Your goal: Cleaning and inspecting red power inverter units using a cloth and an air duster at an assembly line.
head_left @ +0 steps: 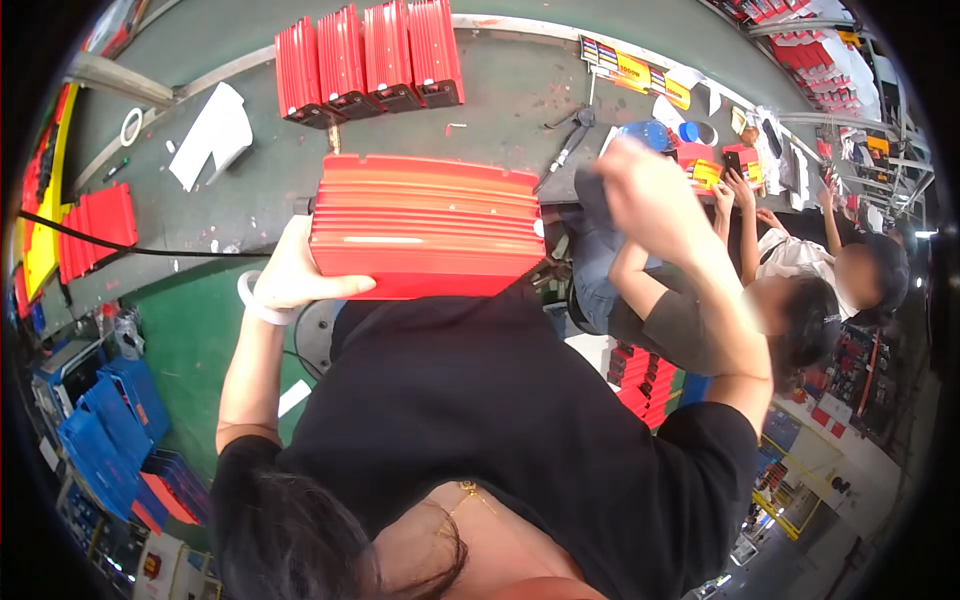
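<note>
A red ribbed metal case (430,225) is held in front of my body at the table's near edge, its long finned side showing. My left hand (297,270) grips its left end, thumb along the lower front face and the other fingers mostly hidden behind the end. My right hand (645,195) is raised to the right of the case, apart from it, and blurred. Its fingers look curled. Beside them is a dark grey shape (592,188); whether the hand holds it cannot be made out.
Several red cases (385,62) stand in a row at the back. White paper (212,137), a black-handled tool (570,140) and yellow labels (635,70) lie on the table (500,95). A black cable (160,251) runs in from the left. Co-workers (790,310) sit close at right.
</note>
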### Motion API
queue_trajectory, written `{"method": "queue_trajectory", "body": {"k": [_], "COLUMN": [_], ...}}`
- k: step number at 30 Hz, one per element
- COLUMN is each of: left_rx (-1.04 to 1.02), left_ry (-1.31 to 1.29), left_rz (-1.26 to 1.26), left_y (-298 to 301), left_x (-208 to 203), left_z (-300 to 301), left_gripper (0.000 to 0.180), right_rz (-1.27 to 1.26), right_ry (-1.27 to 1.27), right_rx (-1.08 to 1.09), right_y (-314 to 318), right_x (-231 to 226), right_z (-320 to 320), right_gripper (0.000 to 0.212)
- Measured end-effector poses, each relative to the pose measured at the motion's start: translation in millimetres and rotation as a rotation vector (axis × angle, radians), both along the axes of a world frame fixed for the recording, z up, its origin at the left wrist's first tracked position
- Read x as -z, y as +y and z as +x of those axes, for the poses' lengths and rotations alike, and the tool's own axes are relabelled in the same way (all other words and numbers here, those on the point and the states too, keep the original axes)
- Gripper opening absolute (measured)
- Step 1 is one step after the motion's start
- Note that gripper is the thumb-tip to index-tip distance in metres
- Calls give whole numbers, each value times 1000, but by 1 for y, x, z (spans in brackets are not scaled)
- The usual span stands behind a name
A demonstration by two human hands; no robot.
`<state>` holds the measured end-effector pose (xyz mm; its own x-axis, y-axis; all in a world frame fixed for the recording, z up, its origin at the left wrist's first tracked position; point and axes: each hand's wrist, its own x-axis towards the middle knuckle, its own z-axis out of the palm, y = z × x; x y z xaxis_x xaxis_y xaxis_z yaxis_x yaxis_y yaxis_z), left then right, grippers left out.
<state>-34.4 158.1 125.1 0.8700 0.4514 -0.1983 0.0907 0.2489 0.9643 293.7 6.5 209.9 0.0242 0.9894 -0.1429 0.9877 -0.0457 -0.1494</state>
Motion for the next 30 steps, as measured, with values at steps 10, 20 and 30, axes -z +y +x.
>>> {"method": "queue_trajectory", "body": {"k": [10, 20, 30], "left_rx": [-8, 42, -67], "left_ry": [78, 106, 85], "left_rz": [-5, 711, 711], "left_y": [-7, -19, -22], "left_x": [-14, -29, -29], "left_z": [6, 31, 52], "left_gripper": [75, 73, 65], "right_rz": [152, 61, 422], "right_ry": [377, 531, 941], "right_rx": [-57, -83, -147], "right_y": [15, 29, 93], "right_x": [-11, -8, -37], "right_z": [-41, -63, -103], "right_gripper": [24, 16, 15]}}
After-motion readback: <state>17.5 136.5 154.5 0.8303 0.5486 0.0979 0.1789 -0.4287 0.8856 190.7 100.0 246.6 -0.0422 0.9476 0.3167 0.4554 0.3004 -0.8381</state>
